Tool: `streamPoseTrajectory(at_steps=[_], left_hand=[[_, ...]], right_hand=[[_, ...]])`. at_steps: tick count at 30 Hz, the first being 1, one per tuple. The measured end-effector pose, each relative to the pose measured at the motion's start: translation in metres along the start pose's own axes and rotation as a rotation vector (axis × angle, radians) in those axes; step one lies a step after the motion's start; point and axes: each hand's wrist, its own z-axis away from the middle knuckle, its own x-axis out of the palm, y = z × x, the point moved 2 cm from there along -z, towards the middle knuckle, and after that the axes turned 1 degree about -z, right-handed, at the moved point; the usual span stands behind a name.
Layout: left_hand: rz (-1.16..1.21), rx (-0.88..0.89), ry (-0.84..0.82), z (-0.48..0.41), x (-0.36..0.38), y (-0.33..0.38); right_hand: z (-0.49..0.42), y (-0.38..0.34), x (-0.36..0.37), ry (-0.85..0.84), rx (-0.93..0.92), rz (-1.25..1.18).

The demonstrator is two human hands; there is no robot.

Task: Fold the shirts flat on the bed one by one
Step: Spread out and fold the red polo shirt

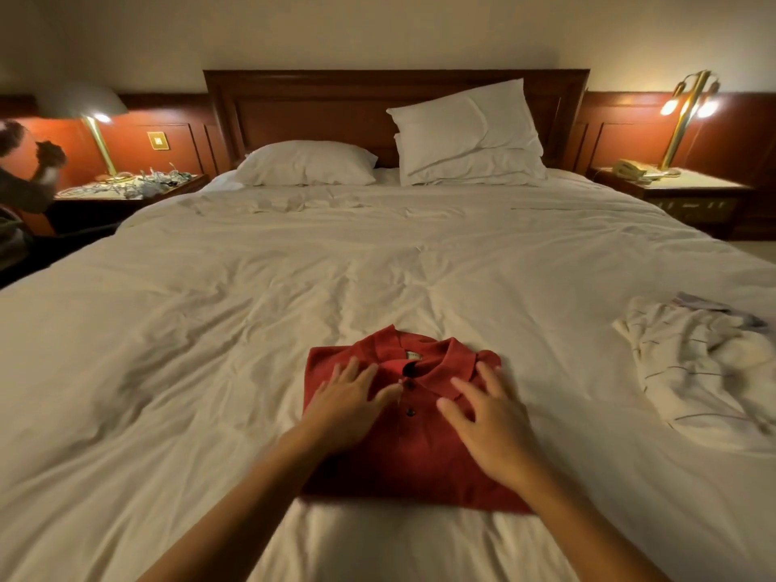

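folded red knit polo shirt [403,451] on the white-sheeted bed [252,312], just before me | my left hand [348,407] on its left half, my right hand [491,432] over its right half | crumpled pale striped shirt [705,371] well apart to the right | white pillows [466,132] behind, against the dark wooden headboard [315,102]

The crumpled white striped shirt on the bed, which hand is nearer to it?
Right. The right hand is on the red polo, on the half toward the striped shirt but apart from it. The left hand is on the polo's far half.
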Motion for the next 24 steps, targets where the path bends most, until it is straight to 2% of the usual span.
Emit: streamPoseTrajectory(at_steps=[3, 13, 15, 17, 21, 22, 24], left_hand=[[-0.132, -0.003, -0.066, 0.013, 0.02, 0.0], [-0.036, -0.109, 0.007, 0.02, 0.026, -0.012], [-0.002, -0.11, 0.029, 0.017, 0.027, -0.013], [0.054, -0.103, 0.082, 0.011, 0.026, -0.014], [0.138, -0.034, 0.314, -0.007, 0.019, -0.008], [0.139, -0.018, 0.353, -0.013, 0.016, -0.004], [0.133, 0.007, 0.372, -0.027, 0.011, 0.004]], right_hand=[[0.012, -0.01, 0.015, -0.253, 0.062, 0.056], [0.013, -0.011, 0.013, -0.296, 0.146, 0.089], [0.012, -0.01, 0.014, -0.238, 0.141, 0.02], [0.01, -0.011, 0.014, -0.093, 0.108, -0.094], [-0.003, -0.014, 0.01, 0.227, 0.062, -0.311], [-0.008, -0.014, 0.011, 0.243, 0.063, -0.295], [-0.017, -0.01, 0.014, 0.167, 0.076, -0.169]])
